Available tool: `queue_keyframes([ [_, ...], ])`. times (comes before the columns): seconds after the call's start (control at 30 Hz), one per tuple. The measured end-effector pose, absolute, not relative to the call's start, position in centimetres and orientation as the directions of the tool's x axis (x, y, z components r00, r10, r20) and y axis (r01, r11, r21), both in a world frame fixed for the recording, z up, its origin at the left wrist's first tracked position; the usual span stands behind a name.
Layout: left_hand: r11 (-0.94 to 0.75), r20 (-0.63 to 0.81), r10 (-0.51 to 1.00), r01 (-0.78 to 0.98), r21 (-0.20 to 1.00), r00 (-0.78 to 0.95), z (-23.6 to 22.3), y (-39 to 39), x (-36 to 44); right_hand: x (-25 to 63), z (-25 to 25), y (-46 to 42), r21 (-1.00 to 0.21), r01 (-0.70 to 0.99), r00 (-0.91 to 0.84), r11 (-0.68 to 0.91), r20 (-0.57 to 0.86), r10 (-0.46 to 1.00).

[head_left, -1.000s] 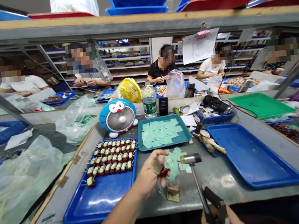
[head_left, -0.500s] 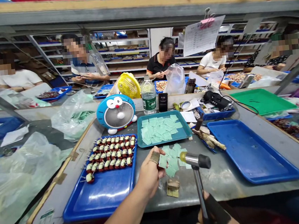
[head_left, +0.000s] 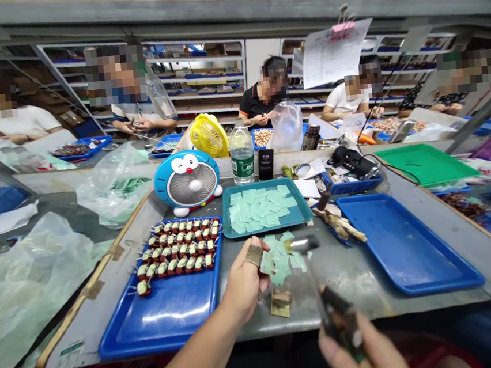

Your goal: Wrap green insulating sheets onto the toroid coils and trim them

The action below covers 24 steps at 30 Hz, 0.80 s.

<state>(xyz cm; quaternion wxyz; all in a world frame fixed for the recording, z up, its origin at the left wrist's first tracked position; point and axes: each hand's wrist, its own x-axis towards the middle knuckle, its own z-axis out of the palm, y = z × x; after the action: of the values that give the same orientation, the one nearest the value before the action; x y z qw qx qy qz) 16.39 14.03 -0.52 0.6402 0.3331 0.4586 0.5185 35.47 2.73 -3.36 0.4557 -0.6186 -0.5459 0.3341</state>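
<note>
My left hand, tape wrapped round one finger, is closed in a pinch above the bench. A pale green square and a dark red edge show by its fingertips; what it grips is mostly hidden. My right hand, at the front edge, is closed round the handle of a small mallet, blurred by motion. Its head is just right of the left fingertips, over loose green squares. A small tape-wrapped block lies between the hands. Left of them, a blue tray bears rows of dark red parts with cream tops.
A teal tray of green squares lies ahead. Behind it stand a blue cartoon-faced fan, a water bottle and a phone. Another blue tray is at right. Several co-workers sit across the bench.
The mallet head has swung left and up a little, closer to my left fingertips. My right hand has come further into view. The whole scene has shifted slightly as the camera moved.
</note>
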Motion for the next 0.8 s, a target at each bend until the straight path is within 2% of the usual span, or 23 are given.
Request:
queue_keyframes([
  [0.07,0.230,-0.224,0.973,-0.282,0.932,0.054,-0.8,14.0,15.4,37.8,-3.7,4.0,-0.953,0.289,0.248,-0.091,-0.017,0.969],
  [0.2,0.301,-0.290,0.954,-0.197,0.933,0.082,-1.2,13.6,12.8,43.4,-5.9,7.7,-0.869,0.438,0.209,-0.229,-0.149,0.966],
  [0.3,0.322,-0.312,0.946,-0.130,0.938,0.092,-1.4,13.1,11.2,46.0,-7.1,9.9,-0.842,0.479,0.205,-0.248,-0.168,0.964],
  [0.43,0.294,-0.295,0.953,0.012,0.956,0.072,-1.5,12.9,10.2,45.1,-6.5,10.5,-0.826,0.525,0.223,-0.205,-0.099,0.970],
  [0.6,0.224,-0.228,0.973,0.111,0.968,0.026,-2.3,12.9,10.4,37.2,-7.2,9.2,-0.886,0.447,-0.055,-0.125,-0.167,0.984],
  [0.7,0.192,-0.203,0.978,0.184,0.964,0.040,-2.8,12.6,10.7,33.6,-8.7,9.4,-0.919,0.373,-0.145,-0.126,-0.192,0.971],
  [0.8,0.095,-0.147,0.980,0.336,0.937,0.135,-3.2,12.3,11.3,32.8,-9.5,10.4,-0.941,0.298,-0.198,-0.159,-0.224,0.954],
])
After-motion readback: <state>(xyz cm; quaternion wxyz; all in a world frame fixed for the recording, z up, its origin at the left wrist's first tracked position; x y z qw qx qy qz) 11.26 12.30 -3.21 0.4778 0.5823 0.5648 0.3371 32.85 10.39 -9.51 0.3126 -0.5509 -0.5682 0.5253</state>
